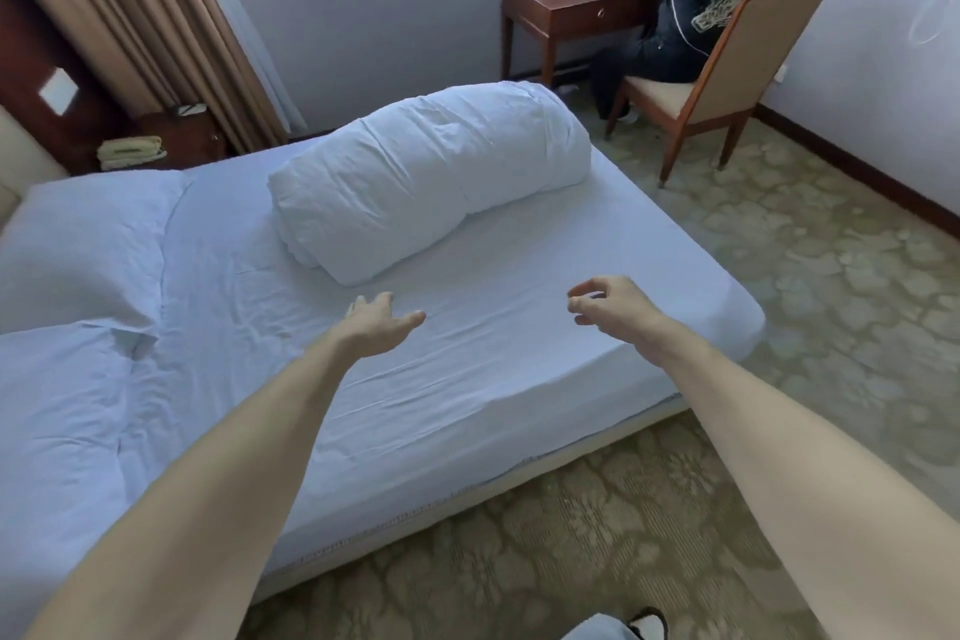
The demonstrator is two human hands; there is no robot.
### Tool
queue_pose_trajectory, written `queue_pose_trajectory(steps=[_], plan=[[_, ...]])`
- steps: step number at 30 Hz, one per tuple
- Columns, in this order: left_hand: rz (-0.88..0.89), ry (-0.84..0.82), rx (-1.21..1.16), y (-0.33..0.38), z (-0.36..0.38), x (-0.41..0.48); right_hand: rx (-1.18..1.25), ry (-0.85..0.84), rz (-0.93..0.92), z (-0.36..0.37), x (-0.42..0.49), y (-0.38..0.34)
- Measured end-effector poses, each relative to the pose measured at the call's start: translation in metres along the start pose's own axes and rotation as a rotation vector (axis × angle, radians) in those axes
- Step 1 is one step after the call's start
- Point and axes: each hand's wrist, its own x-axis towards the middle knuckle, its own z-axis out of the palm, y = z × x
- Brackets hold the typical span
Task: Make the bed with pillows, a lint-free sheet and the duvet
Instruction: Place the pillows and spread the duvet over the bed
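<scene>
Left hand [382, 322] is spread open and right hand [608, 307] loosely curled, both empty above the sheet [519, 364]. Just beyond them lies the rolled duvet [431, 172]; two pillows [78, 244] sit left. Bare sheet runs to the bed's [467, 478] near edge, with carpet [519, 551] below.

White duvet [431, 177] lies folded in a bundle mid-bed on the fitted sheet [467, 369] — pillows [78, 244] at the head.

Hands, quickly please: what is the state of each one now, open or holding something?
Left hand: open, fingers spread, holding nothing.
Right hand: open, fingers loosely curled, holding nothing.
</scene>
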Motion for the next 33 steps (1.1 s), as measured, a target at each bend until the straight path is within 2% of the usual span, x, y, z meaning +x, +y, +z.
queue_pose_trajectory(steps=[4,9,15,21,27,33], plan=[[0.033,-0.044,-0.211,0.118,0.036,0.008,-0.007,0.027,0.038,-0.097,0.005,0.052],[0.199,-0.089,-0.23,0.273,0.093,0.014,-0.015,0.138,0.131,-0.223,0.007,0.13],[0.311,-0.155,-0.154,0.415,0.139,0.035,-0.043,0.236,0.213,-0.333,-0.005,0.195],[0.386,-0.231,-0.197,0.538,0.169,0.076,-0.073,0.308,0.248,-0.418,0.02,0.236],[0.462,-0.202,0.011,0.648,0.198,0.147,-0.168,0.293,0.279,-0.494,0.088,0.261],[0.434,-0.268,-0.018,0.747,0.202,0.241,-0.267,0.225,0.314,-0.594,0.18,0.264]])
